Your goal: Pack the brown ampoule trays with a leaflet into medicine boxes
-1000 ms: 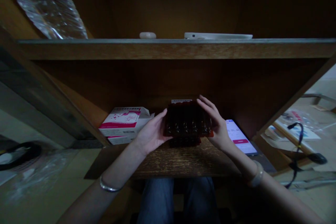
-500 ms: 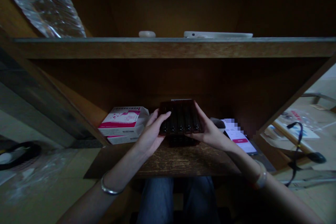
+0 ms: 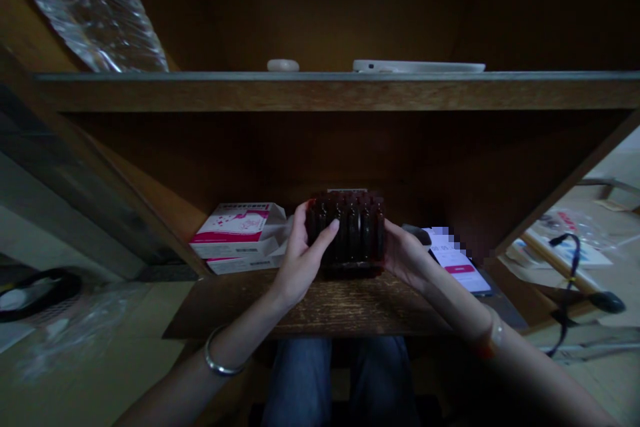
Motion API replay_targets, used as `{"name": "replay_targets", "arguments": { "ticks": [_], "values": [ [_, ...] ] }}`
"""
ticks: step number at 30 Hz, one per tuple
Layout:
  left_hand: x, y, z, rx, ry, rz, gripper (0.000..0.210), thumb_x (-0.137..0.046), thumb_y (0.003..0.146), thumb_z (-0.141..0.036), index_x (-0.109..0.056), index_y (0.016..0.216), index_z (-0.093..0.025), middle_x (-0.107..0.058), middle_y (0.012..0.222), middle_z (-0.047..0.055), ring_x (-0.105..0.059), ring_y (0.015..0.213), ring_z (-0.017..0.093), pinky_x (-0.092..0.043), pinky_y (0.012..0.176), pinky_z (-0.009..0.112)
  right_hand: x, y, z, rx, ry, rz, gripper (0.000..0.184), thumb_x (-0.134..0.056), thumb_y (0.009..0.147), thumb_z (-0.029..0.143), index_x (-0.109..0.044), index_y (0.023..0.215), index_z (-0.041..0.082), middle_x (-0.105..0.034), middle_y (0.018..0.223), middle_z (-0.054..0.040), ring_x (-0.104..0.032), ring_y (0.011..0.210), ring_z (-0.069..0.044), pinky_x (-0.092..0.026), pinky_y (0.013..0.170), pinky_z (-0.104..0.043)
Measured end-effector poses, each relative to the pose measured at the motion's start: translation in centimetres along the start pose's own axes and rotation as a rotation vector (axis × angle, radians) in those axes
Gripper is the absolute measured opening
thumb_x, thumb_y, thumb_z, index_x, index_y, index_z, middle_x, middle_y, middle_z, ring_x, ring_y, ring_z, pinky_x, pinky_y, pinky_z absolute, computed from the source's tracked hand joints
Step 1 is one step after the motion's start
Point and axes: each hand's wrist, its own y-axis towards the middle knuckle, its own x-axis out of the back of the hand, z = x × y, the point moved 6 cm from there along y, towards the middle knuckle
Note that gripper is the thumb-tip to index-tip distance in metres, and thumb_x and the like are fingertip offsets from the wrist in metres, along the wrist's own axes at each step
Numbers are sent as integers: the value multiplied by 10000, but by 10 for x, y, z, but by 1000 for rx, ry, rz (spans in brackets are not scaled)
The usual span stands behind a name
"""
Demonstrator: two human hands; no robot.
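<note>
Between both hands is a dark brown, glossy ridged pack, with long rounded ribs side by side like a row of small vials; its exact kind is too dark to tell. My left hand wraps its left side, thumb lying across the front ribs. Against the right side presses my right hand, its fingers partly hidden behind the pack. The pack's lower edge is just over the dark wooden board; whether it touches is unclear. Left of my hands lie white and pink cartons, one on another, an end flap sticking out.
A lit phone lies to the right, beside a dark rounded object. Above runs a shelf edge, bearing a white flat device, a small white case and clear plastic wrap. A black cable hangs at far right.
The pack has turned in my hands, so its ribs now face me at full length. It has moved slightly right, and my left thumb has slid along its front.
</note>
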Motion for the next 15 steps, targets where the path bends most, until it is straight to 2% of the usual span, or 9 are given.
{"name": "replay_targets", "arguments": {
  "ticks": [3, 7, 12, 15],
  "values": [
    [1, 1, 1, -21, -8, -10, 488, -685, 841, -361, -512, 1280, -232, -585, 1358, 60, -492, 1335, 246, -346, 1171, 402, -3, -1, 2, 53, 37, 0, 192, -663, 874, 419, -680, 1023, 299, -745, 973, 42, -665, 813, -152, -547, 688, -266],
    [2, 2, -6, -111, 50, 8, 435, -661, 866, -378, -535, 1254, -228, -614, 1283, 58, -541, 1262, 235, -380, 1138, 396, -12, -6, 8, 108, 45, 37, 223, -706, 838, 422, -686, 1046, 344, -733, 1050, 84, -652, 878, -133, -534, 666, -228],
    [0, -2, -30, -358, 301, -14, 419, -651, 874, -385, -548, 1240, -210, -550, 1236, 81, -531, 1219, 232, -391, 1110, 388, -14, -9, 12, 121, 24, 56, 294, -721, 813, 429, -684, 1092, 347, -734, 1103, 58, -644, 1042, -191, -529, 896, -325],
    [-1, -2, -33, -399, 364, -61, 381, -615, 898, -406, -547, 1218, -211, -533, 1223, 85, -509, 1228, 227, -378, 1118, 392, -14, -11, 13, 131, -24, 84, 313, -660, 846, 501, -670, 1123, 354, -711, 1187, 58, -619, 1124, -206, -513, 933, -351]
  ]
}}
